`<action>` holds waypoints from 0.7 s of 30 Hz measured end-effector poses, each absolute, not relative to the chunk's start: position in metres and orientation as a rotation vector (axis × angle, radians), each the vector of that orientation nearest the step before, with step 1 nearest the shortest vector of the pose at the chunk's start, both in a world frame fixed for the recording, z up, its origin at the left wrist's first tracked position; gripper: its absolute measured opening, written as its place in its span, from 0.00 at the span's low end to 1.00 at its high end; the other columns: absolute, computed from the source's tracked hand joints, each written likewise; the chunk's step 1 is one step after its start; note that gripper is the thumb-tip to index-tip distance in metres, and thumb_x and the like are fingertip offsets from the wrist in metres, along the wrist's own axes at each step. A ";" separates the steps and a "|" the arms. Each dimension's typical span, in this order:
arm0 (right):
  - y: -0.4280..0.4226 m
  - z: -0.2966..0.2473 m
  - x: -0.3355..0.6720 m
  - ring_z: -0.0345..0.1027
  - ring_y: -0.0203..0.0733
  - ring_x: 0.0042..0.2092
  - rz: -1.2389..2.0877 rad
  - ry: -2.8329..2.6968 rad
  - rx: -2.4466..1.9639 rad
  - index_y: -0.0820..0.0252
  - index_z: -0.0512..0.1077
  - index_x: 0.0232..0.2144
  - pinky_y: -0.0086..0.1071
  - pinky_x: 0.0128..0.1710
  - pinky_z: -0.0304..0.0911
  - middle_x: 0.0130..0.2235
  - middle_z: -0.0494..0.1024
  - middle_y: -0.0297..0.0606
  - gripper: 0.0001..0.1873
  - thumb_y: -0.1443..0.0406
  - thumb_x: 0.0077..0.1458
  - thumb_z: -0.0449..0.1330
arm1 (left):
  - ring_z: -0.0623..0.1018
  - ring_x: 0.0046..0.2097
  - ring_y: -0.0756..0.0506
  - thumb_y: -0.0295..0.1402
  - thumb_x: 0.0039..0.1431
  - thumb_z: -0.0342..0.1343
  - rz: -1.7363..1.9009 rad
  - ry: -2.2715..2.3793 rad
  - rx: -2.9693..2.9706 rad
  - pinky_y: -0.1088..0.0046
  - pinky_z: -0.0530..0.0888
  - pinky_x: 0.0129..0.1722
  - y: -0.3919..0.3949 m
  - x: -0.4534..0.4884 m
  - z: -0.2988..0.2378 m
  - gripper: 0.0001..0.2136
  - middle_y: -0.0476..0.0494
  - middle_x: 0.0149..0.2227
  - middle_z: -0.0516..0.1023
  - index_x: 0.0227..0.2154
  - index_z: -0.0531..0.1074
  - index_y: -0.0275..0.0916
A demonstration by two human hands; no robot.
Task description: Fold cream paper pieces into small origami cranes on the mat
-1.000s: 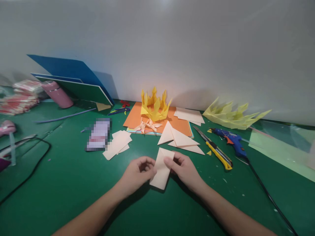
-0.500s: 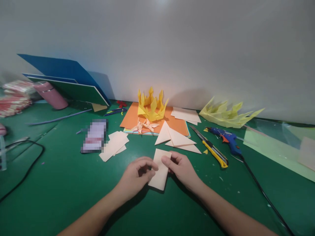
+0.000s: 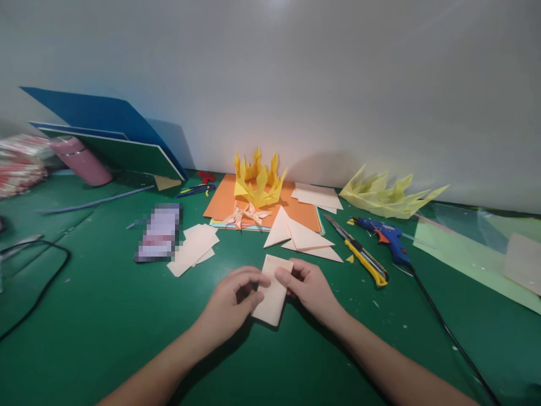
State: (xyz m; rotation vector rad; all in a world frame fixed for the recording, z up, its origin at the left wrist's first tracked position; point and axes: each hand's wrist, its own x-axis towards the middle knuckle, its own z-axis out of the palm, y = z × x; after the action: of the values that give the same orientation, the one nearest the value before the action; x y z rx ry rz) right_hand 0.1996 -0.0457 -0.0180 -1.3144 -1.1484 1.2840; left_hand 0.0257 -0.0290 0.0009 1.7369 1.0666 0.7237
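My right hand (image 3: 310,287) pinches the upper right edge of a small pale peach folded paper rectangle (image 3: 270,307), its thumb lying across the front. My left hand (image 3: 234,296) is at the paper's left edge, with index finger and thumb apart and their tips over or against that edge. Just beyond the hands lie peach triangle-folded papers (image 3: 298,231). To the left is a small pile of peach paper rectangles (image 3: 194,248). Further back, small peach folded paper pieces (image 3: 247,216) rest in front of a yellow paper crown (image 3: 260,189).
An orange paper stack (image 3: 220,197) lies under the crown. On the right are a yellow utility knife (image 3: 366,262), a blue glue gun (image 3: 386,234) with black cord, and a pale yellow paper crown (image 3: 393,197). A blurred-out phone (image 3: 160,231) and pink bottle (image 3: 80,160) are leftward.
The whole view has shifted slightly, so things sit a little further left. The left thumb and index finger have moved slightly on the paper's edge; the right hand keeps its pinch.
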 end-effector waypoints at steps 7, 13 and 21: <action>-0.046 -0.018 0.201 0.52 0.29 0.19 1.311 -1.164 -1.314 0.60 0.62 0.18 0.26 0.19 0.48 0.16 0.61 0.25 0.25 0.45 0.41 0.61 | 0.71 0.28 0.51 0.26 0.49 0.53 0.714 1.054 1.742 0.73 0.71 0.30 -0.029 0.024 0.000 0.09 0.44 0.41 0.75 0.33 0.75 0.40; -0.047 -0.018 0.201 0.52 0.29 0.19 1.286 -1.180 -1.337 0.59 0.61 0.17 0.25 0.18 0.48 0.15 0.61 0.25 0.25 0.45 0.41 0.61 | 0.71 0.30 0.51 0.26 0.49 0.52 0.696 1.060 1.747 0.72 0.71 0.32 -0.030 0.024 0.002 0.10 0.44 0.41 0.75 0.34 0.75 0.40; -0.047 -0.015 0.201 0.53 0.30 0.19 1.312 -1.167 -1.350 0.60 0.62 0.17 0.26 0.19 0.49 0.15 0.62 0.26 0.27 0.43 0.40 0.60 | 0.71 0.31 0.51 0.24 0.49 0.52 0.681 1.063 1.736 0.72 0.71 0.33 -0.030 0.025 0.002 0.11 0.43 0.43 0.74 0.35 0.75 0.40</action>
State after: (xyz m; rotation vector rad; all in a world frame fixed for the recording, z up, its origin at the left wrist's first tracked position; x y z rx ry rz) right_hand 0.2010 -0.0466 -0.0150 -1.3503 -1.1668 1.3124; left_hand 0.0250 -0.0302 0.0017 1.7363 1.0634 0.6809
